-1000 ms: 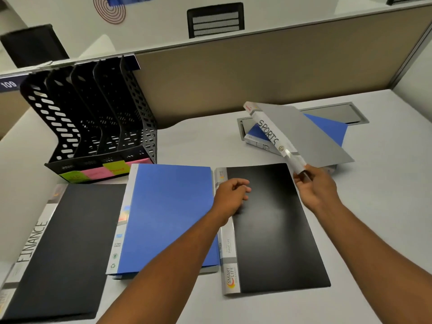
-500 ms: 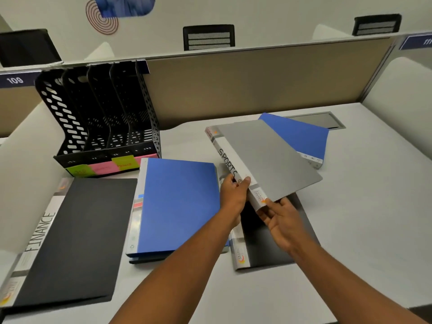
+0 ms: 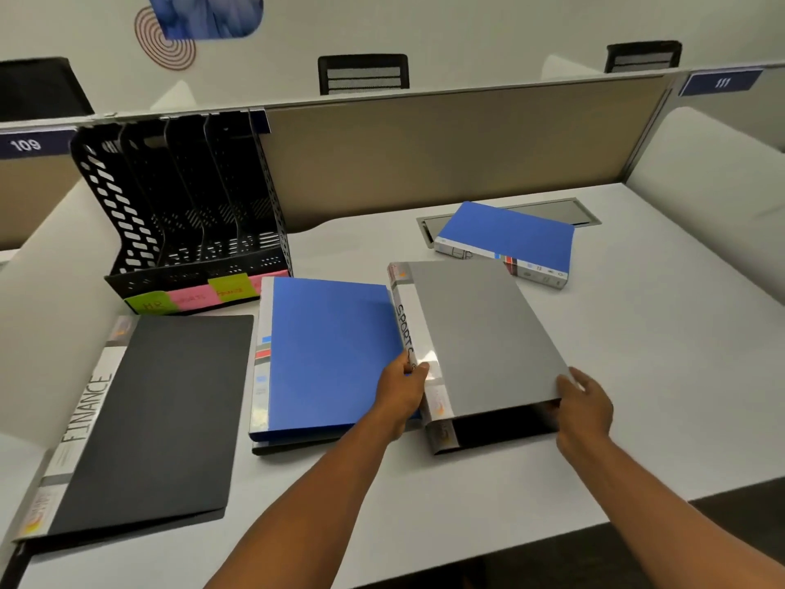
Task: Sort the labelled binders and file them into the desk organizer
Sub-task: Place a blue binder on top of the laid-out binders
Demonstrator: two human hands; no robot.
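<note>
A grey binder with SPORTS on its spine lies on top of a black binder. My left hand grips its spine and my right hand holds its near right corner. To the left lies a blue binder, stacked on another binder. Further left is a black binder labelled FINANCE. A second blue binder rests at the back right. The black mesh desk organizer stands at the back left, with green, pink and yellow sticky labels along its front.
A beige partition runs along the back of the white desk. A metal cable hatch lies partly under the far blue binder. The desk's front edge is near on the right.
The grey SPORTS binder came down from the air and now lies flat on the black binder. My right hand shifted from its spine end to its near right corner.
</note>
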